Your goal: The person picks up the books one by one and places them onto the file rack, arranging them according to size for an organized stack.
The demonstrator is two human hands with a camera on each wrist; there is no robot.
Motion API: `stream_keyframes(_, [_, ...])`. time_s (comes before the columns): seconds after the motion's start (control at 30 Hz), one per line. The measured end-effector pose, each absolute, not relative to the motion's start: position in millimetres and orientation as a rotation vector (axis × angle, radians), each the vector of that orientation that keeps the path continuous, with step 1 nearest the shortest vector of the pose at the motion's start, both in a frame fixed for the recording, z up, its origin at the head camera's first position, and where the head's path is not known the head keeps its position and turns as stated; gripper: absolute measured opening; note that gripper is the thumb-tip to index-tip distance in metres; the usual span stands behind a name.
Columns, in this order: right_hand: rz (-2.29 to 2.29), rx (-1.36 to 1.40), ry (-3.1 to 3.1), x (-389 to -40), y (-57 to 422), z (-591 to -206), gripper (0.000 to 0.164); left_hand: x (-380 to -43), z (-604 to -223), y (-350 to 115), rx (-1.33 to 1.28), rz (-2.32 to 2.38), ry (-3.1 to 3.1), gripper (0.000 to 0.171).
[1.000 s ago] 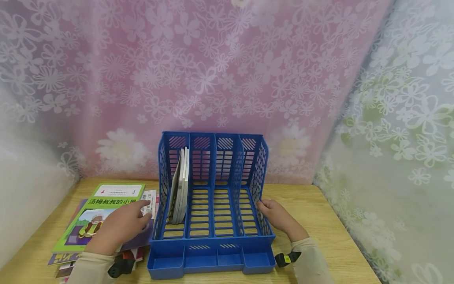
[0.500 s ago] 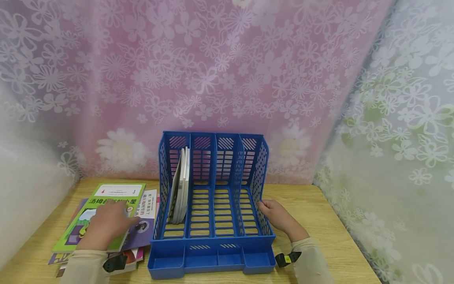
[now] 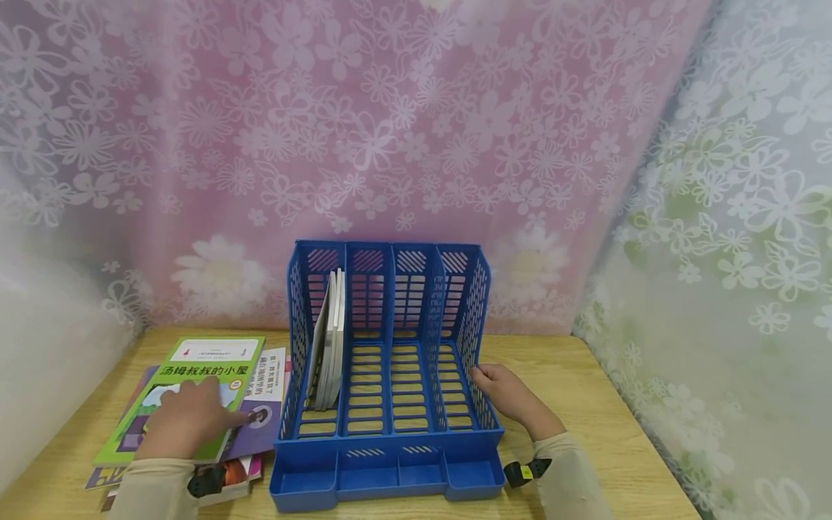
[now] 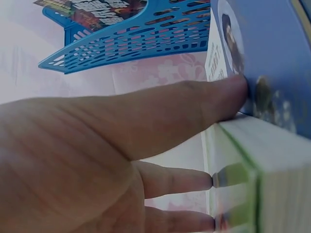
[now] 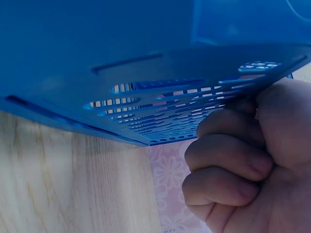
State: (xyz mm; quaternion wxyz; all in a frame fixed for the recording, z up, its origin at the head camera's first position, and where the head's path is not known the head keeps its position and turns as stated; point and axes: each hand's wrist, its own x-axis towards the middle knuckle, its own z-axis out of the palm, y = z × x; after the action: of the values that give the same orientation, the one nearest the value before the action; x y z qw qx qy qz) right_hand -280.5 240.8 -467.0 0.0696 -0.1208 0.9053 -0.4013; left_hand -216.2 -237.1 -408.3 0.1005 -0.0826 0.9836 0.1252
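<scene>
My left hand (image 3: pixel 182 415) lies over a green-covered book (image 3: pixel 211 371) on top of a pile at the left of the table. In the left wrist view, its straight fingertips touch the green cover. The thumb meets the purple book (image 4: pixel 272 53) underneath, beside the green book's page edge. At the right side of a blue file rack (image 3: pixel 383 444), my right hand (image 3: pixel 510 397) grips the perforated side wall, with curled fingers seen in the right wrist view. Several thin books (image 3: pixel 330 354) stand in the rack's leftmost compartment, leaning slightly.
More books (image 3: pixel 234 492) stick out from under the pile toward the front. Small open trays (image 3: pixel 302 473) run along the rack's front. The wooden table (image 3: pixel 565 361) ends at a pink floral curtain (image 3: pixel 396 159) behind, with pale curtains at both sides.
My left hand has moved left from beside the rack onto the green book, its fingers now on the cover. The right hand has kept its place on the rack wall.
</scene>
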Motion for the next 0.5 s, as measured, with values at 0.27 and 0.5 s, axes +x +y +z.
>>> stream_keyframes(0.27, [-1.223,-0.363,2.714,-280.1,239.5,-465.7,0.044,-218.1,-408.2,-237.5,-0.215,0.351,2.882,0.075])
stream_keyframes(0.5, [-1.223,-0.371,2.716,-280.6,240.5,-466.8,0.045,-214.5,-407.1,-237.3,-0.127,0.388,2.851,0.068])
